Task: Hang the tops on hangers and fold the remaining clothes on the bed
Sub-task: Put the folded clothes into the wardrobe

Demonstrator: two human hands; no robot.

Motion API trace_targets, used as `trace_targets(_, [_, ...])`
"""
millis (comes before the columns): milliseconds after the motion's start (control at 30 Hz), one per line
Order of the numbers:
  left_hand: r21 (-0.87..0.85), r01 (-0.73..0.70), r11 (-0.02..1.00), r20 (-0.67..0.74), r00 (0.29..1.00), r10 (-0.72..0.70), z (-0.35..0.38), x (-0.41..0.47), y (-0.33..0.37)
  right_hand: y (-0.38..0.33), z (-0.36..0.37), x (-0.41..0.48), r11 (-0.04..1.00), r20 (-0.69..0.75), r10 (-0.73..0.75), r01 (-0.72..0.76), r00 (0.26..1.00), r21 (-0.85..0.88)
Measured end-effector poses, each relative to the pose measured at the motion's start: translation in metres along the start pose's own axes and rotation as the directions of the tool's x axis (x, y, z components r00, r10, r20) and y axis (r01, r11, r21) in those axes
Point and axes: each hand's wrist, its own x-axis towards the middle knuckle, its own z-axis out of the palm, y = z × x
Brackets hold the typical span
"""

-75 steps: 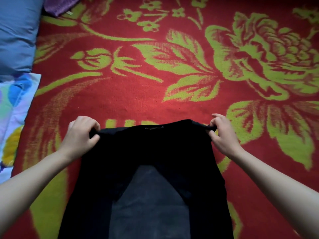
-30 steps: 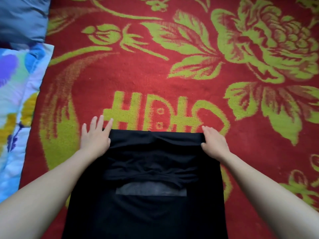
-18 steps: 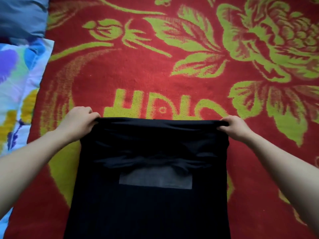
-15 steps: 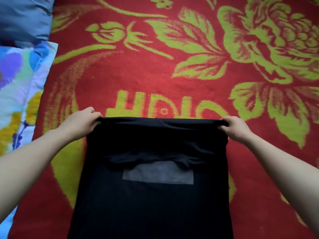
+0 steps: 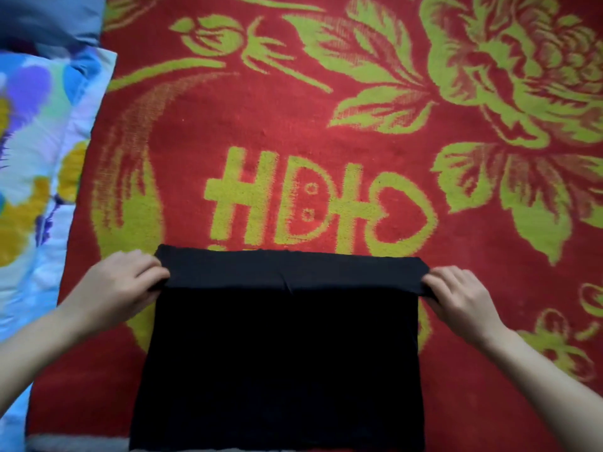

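A black garment lies flat on the red and green flowered blanket that covers the bed, folded into a rectangle with a narrow folded band along its far edge. My left hand grips the left end of that band, fingers curled under the cloth. My right hand grips the right end in the same way. The garment's near edge runs out of the bottom of the view.
A flowered white, blue and yellow quilt lies along the left side. A blue-grey pillow sits in the far left corner. Beyond the garment the blanket stretches away to the far and right sides.
Both hands brought the garment's far edge toward me, making another fold. The grey panel that showed in its middle is now covered, and the garment looks shorter.
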Motion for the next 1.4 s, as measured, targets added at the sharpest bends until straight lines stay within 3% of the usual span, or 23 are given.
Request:
trace_targets(100, [0.03, -0.075, 0.997, 0.122, 0.99, 0.071, 0.012, -0.029, 0.021, -0.017, 0.002, -0.029, 0.996, 0.121, -0.09, 0.092, 0.989, -0.015])
trace_targets(200, [0.059, -0.07, 0.996, 0.273, 0.961, 0.051, 0.031, -0.045, 0.037, -0.039, 0.016, -0.048, 0.989, 0.311, -0.14, 0.147, 0.94, 0.0])
trace_targets(300, [0.133, -0.065, 0.989, 0.448, 0.894, -0.001, 0.052, -0.047, 0.047, -0.055, 0.029, -0.046, 0.993, 0.556, -0.068, 0.109, 0.829, -0.041])
trace_targets(400, [0.133, 0.029, 0.991, 0.576, 0.811, -0.101, 0.061, -0.038, 0.047, -0.06, 0.035, -0.038, 0.994, 0.636, 0.028, 0.047, 0.771, -0.101])
trace_targets(467, [0.151, 0.035, 0.988, 0.493, 0.863, -0.106, 0.059, -0.026, 0.049, -0.058, 0.038, -0.035, 0.996, 0.569, 0.067, -0.017, 0.82, -0.093])
trace_targets(533, [0.159, 0.125, 0.979, 0.279, 0.946, -0.166, 0.054, -0.012, 0.047, -0.054, 0.033, -0.024, 0.991, 0.489, 0.129, -0.093, 0.862, -0.098])
trace_targets(600, [0.2, 0.235, 0.951, 0.15, 0.952, -0.266, 0.054, 0.003, 0.043, -0.049, 0.032, -0.012, 0.97, 0.463, 0.237, -0.187, 0.854, -0.152])
trace_targets(700, [0.245, 0.375, 0.894, 0.327, 0.836, -0.441, 0.053, 0.028, 0.04, -0.041, 0.034, 0.008, 0.905, 0.564, 0.419, -0.379, 0.712, -0.194])
trace_targets(767, [0.323, 0.43, 0.843, 0.48, 0.693, -0.538, 0.055, 0.038, 0.036, -0.035, 0.039, 0.013, 0.882, 0.665, 0.453, -0.406, 0.595, -0.238])
trace_targets(833, [0.426, 0.391, 0.816, 0.533, 0.621, -0.575, 0.057, 0.041, 0.029, -0.029, 0.045, 0.016, 0.869, 0.673, 0.482, -0.401, 0.561, -0.289])
trace_targets(967, [0.539, 0.231, 0.81, 0.541, 0.642, -0.543, 0.047, 0.032, 0.01, -0.008, 0.038, 0.013, 0.84, 0.601, 0.54, -0.411, 0.589, -0.354])
trace_targets(1033, [0.536, 0.245, 0.808, 0.483, 0.695, -0.532, 0.041, 0.027, -0.002, 0.002, 0.032, 0.009, 0.816, 0.568, 0.571, -0.487, 0.592, -0.312])
trace_targets(1067, [0.469, 0.286, 0.835, 0.415, 0.764, -0.495, 0.04, 0.024, -0.007, 0.005, 0.03, 0.009, 0.81, 0.575, 0.57, -0.517, 0.587, -0.276])
trace_targets(1133, [0.314, 0.36, 0.879, 0.311, 0.836, -0.453, 0.043, 0.016, -0.019, 0.007, 0.03, 0.008, 0.803, 0.6, 0.546, -0.568, 0.584, -0.178])
trace_targets(1267, [-0.065, 0.488, 0.87, 0.338, 0.831, -0.441, 0.041, 0.012, -0.024, 0.003, 0.023, 0.005, 0.656, 0.603, 0.582, -0.753, 0.546, 0.048])
trace_targets(1333, [-0.198, 0.539, 0.819, 0.37, 0.815, -0.447, 0.033, 0.006, -0.026, 0.002, 0.015, -0.007, 0.647, 0.57, 0.576, -0.753, 0.586, 0.121])
trace_targets(1400, [-0.238, 0.436, 0.868, 0.271, 0.888, -0.371, 0.023, -0.008, -0.023, -0.004, 0.004, -0.021, 0.71, 0.499, 0.55, -0.69, 0.67, 0.144])
